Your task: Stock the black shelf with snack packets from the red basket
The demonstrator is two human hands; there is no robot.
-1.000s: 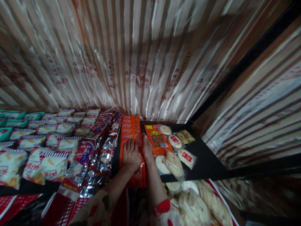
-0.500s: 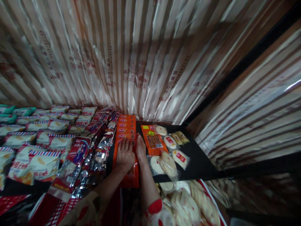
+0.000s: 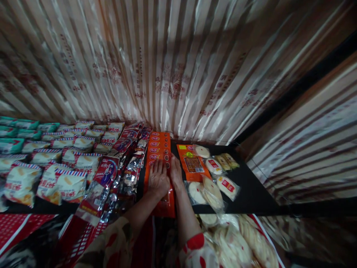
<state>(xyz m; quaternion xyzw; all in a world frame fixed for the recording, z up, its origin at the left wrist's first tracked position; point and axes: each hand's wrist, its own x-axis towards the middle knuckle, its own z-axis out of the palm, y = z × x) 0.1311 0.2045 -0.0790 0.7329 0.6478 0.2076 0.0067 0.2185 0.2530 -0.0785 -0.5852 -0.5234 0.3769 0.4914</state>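
Observation:
A row of overlapping orange snack packets (image 3: 156, 143) runs front to back on the black shelf (image 3: 252, 190). Lying flat on top of these packets is my left hand (image 3: 158, 179), its fingers stretched out and pointing away from me. Along the right edge of the row rests my right hand (image 3: 176, 173), fingers extended, its palm side against the packets. One more orange packet (image 3: 192, 163) lies flat just to the right. Beside the row on the left are dark red and silver packets (image 3: 107, 173) in overlapping lines.
Rows of white snack bags (image 3: 69, 184) and green bags (image 3: 10, 145) fill the left. Round pale wrapped pieces (image 3: 196, 192) and small yellowish packs (image 3: 225, 162) lie at right. Below stand a red basket (image 3: 79, 238) and a pile of wrapped discs (image 3: 231, 242). Striped sheeting (image 3: 178, 67) hangs behind.
The view has shifted so that everything sits a little further right. Both hands stay on the orange row in nearly the same pose.

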